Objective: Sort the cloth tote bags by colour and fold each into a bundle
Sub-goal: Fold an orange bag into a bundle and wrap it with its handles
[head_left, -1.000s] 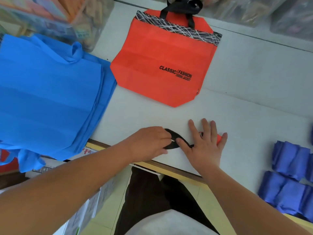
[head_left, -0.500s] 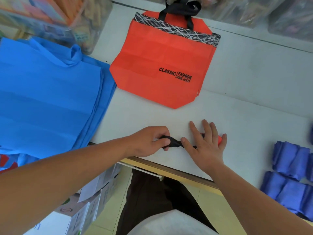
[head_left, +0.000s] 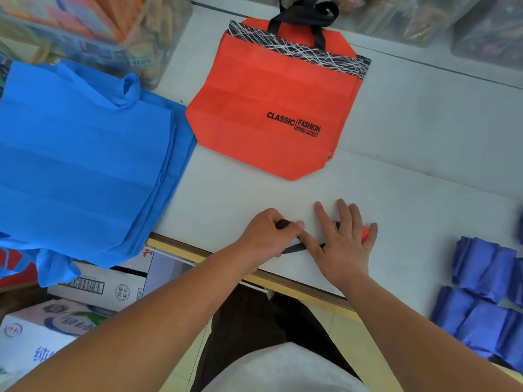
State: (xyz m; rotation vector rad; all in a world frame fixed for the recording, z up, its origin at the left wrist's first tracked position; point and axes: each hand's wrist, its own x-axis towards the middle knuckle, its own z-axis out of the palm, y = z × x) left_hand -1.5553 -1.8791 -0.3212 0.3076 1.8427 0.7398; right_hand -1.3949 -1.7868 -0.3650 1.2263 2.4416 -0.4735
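Observation:
A folded orange tote bundle [head_left: 365,232] lies near the table's front edge, almost hidden under my right hand [head_left: 341,239], which presses on it with fingers spread flat. My left hand [head_left: 264,236] grips the bundle's black strap [head_left: 294,247] just left of the right hand. A flat orange tote bag [head_left: 271,108] with black handles and printed lettering lies at the back centre. A stack of flat light-blue tote bags [head_left: 82,162] covers the left side. Folded dark-blue bundles [head_left: 486,301] sit at the right edge.
The white table [head_left: 418,171] has a wooden front edge. Clear plastic bins [head_left: 119,29] of goods line the back and left. Cardboard boxes [head_left: 93,287] stand on the floor under the table's left end.
My left hand has drawn the black strap in towards my right hand and curled tighter round it. My right hand stays pressed on the orange bundle.

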